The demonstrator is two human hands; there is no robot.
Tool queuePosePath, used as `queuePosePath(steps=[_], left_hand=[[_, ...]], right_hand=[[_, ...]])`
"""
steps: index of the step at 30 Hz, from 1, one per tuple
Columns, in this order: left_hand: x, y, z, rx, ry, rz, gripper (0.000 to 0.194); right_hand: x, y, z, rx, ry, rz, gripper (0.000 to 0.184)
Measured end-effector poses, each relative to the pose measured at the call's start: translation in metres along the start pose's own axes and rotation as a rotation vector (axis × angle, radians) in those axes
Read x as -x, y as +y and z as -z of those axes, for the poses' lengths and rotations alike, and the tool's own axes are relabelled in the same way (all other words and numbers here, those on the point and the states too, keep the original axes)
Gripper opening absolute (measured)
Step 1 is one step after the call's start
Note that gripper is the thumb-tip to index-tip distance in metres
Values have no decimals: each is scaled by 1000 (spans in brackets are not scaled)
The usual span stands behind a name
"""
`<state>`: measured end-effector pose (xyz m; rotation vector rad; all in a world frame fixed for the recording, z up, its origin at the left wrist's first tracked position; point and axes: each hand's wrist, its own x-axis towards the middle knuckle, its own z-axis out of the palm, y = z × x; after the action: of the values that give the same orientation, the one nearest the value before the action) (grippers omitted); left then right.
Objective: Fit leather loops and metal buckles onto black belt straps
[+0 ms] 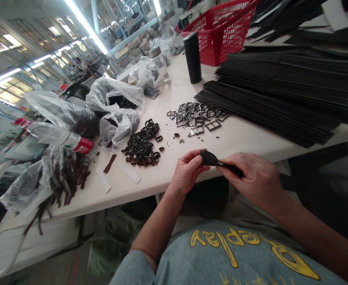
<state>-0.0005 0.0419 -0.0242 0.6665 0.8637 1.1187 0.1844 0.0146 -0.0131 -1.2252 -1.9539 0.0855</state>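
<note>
My left hand [188, 170] and my right hand [255, 178] both pinch a dark strap [211, 159] just over the near edge of the white table [174, 99]. The left fingers grip the strap's folded end. The right fingers close on the strap near a small metal piece, and the rest of the strap runs under that hand. A heap of small dark loops [142, 144] lies on the table ahead of my left hand. Several metal buckles [196, 114] lie farther back, ahead of both hands.
Stacks of black straps [280, 91] fill the table's right side. A red basket [221, 31] and a black bottle [192, 57] stand at the back. Plastic bags [114, 103], a plastic bottle [61, 136] and a bundle of brown strips [64, 178] lie at the left.
</note>
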Motion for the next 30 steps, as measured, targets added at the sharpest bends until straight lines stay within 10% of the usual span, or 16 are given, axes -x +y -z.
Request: queuePosePath(steps=[12, 19, 30], left_hand=[[-1, 7, -4, 40, -339, 357, 46], [9, -10, -20, -74, 31, -50, 31], [24, -38, -37, 99, -12, -25, 38]], right_hand=[[11, -4, 0, -203, -31, 82, 10], [18, 5, -4, -127, 12, -42, 11], [17, 3, -8, -93, -2, -122, 16]])
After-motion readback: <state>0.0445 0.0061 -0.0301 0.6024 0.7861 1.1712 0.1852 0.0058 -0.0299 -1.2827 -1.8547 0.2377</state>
